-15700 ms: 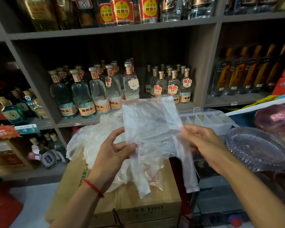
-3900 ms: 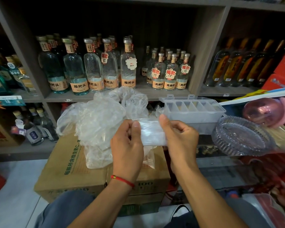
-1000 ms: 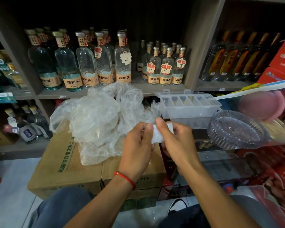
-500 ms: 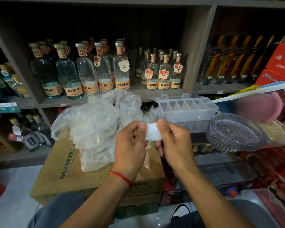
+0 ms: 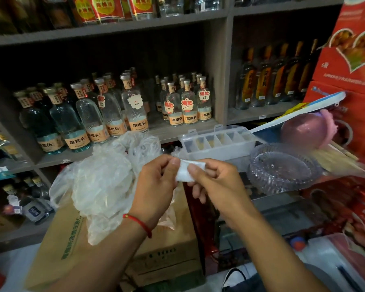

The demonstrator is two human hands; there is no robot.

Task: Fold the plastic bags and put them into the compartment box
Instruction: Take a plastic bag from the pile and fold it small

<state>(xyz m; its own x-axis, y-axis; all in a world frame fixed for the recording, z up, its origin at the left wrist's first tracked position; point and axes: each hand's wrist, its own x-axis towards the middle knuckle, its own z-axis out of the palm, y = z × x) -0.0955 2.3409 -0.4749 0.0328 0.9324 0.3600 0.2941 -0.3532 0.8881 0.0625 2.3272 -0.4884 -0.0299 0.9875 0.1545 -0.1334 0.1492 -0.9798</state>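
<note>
Hands meet in front of the shelves, both pinching one small white packet of folded plastic bag (image 5: 184, 171) between them. The left hand (image 5: 156, 186) grips its near edge with thumb and curled fingers; the right hand (image 5: 211, 180) pins the other side, thumb on top, fingers tucked beneath. Neither is spread; both are closed on the same little square, held in the air above the cardboard box (image 5: 171, 239) and just short of the compartment box (image 5: 217, 144).

Folding looks nearly finished: the packet is already small enough for one of the slots, so I'd judge this the last crease or a final squeeze to flatten it. Behind the left hand, a loose heap of unfolded bags (image 5: 101, 180) sits on the cardboard box, so plenty of the job remains.

Next comes the drop. The compartment box stands open with its row of slots facing up, beside a glass dish (image 5: 282, 167). One hand needs to keep the packet pinched tight so it doesn't spring apart, carry it up and forward, and press it down into a slot. From where I stand the slots are hazy through the clear plastic; I can't tell which of them, if any, already hold bags. Thin plastic tends to unfold once released, so pushing it well down should help.
</note>
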